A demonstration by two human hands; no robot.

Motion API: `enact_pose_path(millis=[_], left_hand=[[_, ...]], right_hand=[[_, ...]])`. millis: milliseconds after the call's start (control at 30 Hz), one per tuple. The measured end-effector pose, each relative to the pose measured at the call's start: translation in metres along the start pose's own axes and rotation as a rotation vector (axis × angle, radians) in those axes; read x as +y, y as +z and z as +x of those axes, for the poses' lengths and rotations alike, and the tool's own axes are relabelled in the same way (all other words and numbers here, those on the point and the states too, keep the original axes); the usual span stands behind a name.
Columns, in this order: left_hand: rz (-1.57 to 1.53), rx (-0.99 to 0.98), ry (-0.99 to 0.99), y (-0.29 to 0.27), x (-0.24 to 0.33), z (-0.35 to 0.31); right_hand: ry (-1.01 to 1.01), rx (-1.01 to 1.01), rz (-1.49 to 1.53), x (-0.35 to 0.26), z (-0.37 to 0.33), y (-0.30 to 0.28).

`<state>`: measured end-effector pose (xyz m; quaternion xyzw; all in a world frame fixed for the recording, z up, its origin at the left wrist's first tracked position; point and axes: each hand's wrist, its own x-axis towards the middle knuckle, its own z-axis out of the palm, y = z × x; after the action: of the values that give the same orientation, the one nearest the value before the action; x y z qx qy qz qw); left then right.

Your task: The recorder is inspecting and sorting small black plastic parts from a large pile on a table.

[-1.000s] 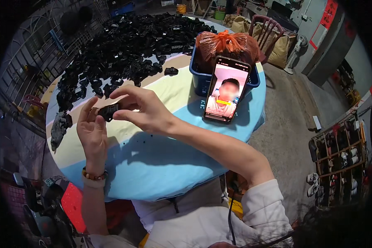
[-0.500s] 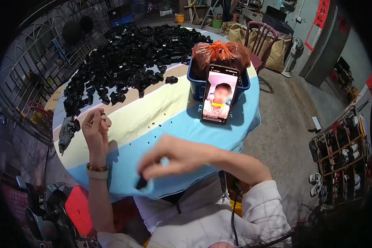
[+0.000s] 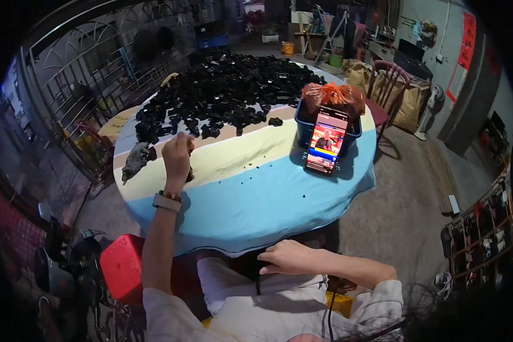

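Note:
A heap of small black plastic parts (image 3: 222,85) covers the far side of the round table. My left hand (image 3: 178,157) is raised just in front of the heap's near left edge, its fingers curled together. Whatever they grip is hidden from this view. My right hand (image 3: 288,257) hovers over my lap by the table's near edge, thumb and fingers apart, with no part visible in it. Near my left hand lies a grey cloth-like bundle (image 3: 135,162). Several tiny black bits (image 3: 251,166) are scattered on the striped tablecloth (image 3: 256,211).
A phone (image 3: 326,141) leans against a blue basket (image 3: 352,137) holding an orange-red plastic bag (image 3: 333,97). A red stool (image 3: 121,268) stands at the left. Behind on the right are a chair (image 3: 390,85) and sacks (image 3: 411,108); a shoe rack (image 3: 481,239) sits far right.
My right hand has drawn back toward my lap, and the black part it held no longer shows. My left hand's fingers have turned from view. The head view has shifted; the phone's picture differs.

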<state>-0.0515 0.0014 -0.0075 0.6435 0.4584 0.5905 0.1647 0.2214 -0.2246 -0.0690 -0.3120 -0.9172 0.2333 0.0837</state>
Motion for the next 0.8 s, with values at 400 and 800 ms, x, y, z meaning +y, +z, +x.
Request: enact_pose_path(millis=[400, 800], left_hand=[[0.739, 0.084, -0.048, -0.076, -0.122, 0.153], [0.682, -0.121, -0.297, -0.098, -0.265, 0.259]], right_hand=[[0.347, 0.549, -0.206, 0.160, 0.243, -0.234], [0.721, 0.684, -0.153, 0.336, 0.333, -0.325]])
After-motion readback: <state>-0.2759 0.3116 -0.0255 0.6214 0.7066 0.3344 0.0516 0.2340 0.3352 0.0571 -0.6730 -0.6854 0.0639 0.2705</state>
